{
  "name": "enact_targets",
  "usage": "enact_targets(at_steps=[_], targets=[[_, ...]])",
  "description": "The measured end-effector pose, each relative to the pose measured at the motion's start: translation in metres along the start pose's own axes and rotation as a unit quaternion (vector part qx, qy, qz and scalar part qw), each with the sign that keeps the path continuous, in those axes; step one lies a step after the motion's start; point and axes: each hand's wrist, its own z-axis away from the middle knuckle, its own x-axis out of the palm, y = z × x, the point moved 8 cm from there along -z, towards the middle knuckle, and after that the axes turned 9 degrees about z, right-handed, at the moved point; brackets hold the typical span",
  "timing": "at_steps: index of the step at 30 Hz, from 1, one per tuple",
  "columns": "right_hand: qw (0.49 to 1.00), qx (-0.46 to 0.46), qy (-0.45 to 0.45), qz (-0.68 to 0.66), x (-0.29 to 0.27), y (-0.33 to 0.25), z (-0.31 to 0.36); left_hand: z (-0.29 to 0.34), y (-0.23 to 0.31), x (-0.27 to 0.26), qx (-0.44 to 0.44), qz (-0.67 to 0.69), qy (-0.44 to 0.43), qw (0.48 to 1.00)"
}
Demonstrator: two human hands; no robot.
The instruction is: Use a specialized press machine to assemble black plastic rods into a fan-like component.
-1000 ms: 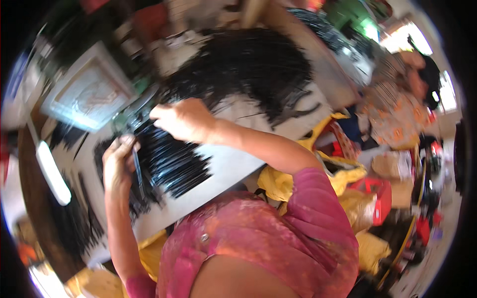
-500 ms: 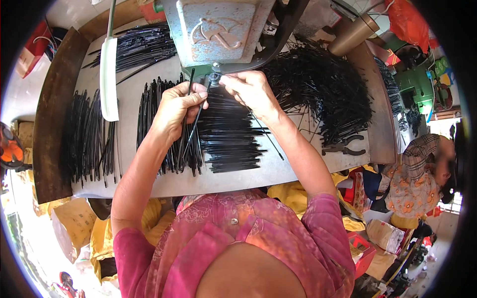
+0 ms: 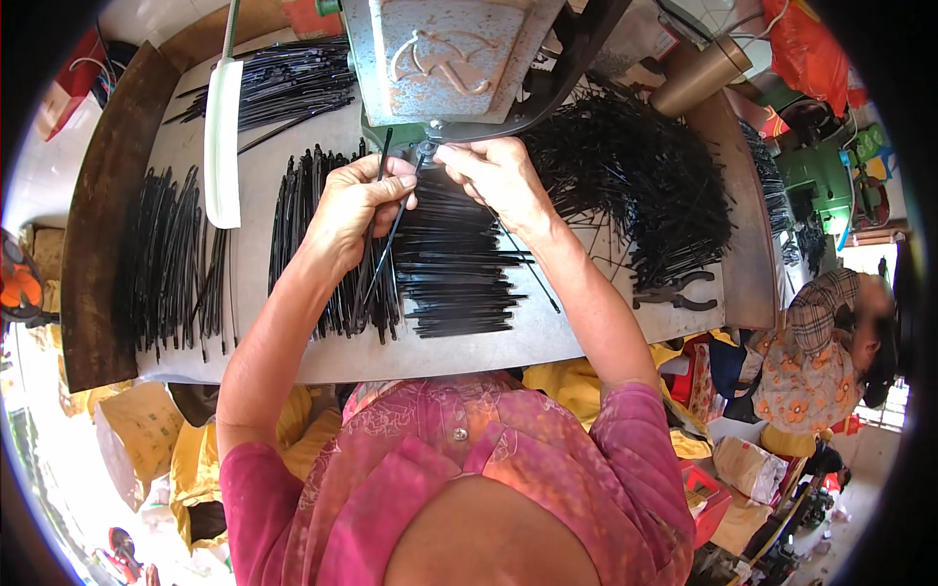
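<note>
My left hand is closed round a couple of thin black umbrella ribs, which slant down toward me from its fingers. One rib's upper end reaches the small metal head under a grey press with a raised umbrella shape on its face. At the right side of that head, my right hand is pinched, with another thin rib running out below its palm. Its fingertips almost touch the head, and what they pinch there is partly hidden. Below both hands lies a neat stack of black ribs.
More ribs lie in bundles at the left and back left, with a tangled heap on the right. Pliers rest near the right edge. A white strip hangs over the table. Another person sits at the right.
The whole view has shifted slightly, so the press sits a little further right and lower. Both hands keep nearly the same hold at the metal head.
</note>
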Motion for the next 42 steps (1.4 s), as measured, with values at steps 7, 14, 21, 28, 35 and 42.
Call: enact_targets(at_steps=[7,14,21,28,35,42], targets=[[1.0,0.001,0.003,0.012,0.001,-0.001,-0.001,0.0,0.0,0.001,0.004,0.0,0.003,1.0],[1.0,0.012,-0.007,-0.023,0.002,0.002,0.001,-0.001,-0.002,0.0,-0.002,0.0,0.009,1.0],[0.99,0.092,-0.029,-0.107,0.005,0.011,0.004,-0.001,-0.002,0.001,-0.002,-0.022,0.007,1.0],[0.987,0.072,-0.059,-0.128,0.009,0.009,0.011,0.008,-0.001,0.0,-0.02,-0.036,-0.013,0.999],[0.984,0.068,-0.028,-0.161,0.015,0.01,0.005,-0.001,-0.008,0.006,0.0,0.016,-0.008,1.0],[0.988,0.051,-0.012,-0.144,0.017,0.011,0.002,-0.004,-0.011,0.008,0.016,0.056,0.01,0.998]])
